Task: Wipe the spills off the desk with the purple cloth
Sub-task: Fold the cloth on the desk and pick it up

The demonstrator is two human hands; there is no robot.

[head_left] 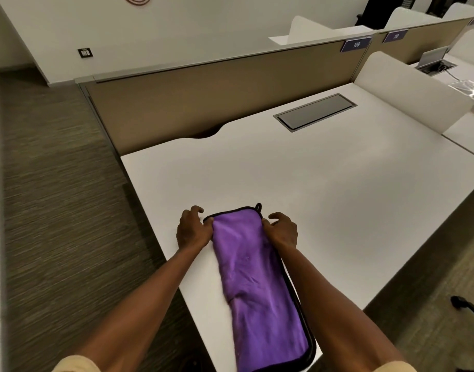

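A purple cloth (254, 285) with black trim lies folded lengthwise on the white desk (324, 183), running from the near edge toward the middle. A small black loop sticks out at its far corner. My left hand (191, 229) pinches the far left corner of the cloth. On the far right corner my right hand (281, 229) grips the edge, fingers curled. Both hands rest on the desk surface. No spill shows on the desk from here.
A closed grey cable hatch (315, 111) is set into the desk at the back. A tan partition (217, 98) bounds the far side, a white divider (407, 92) the right. Carpet floor (56, 210) lies left of the desk edge.
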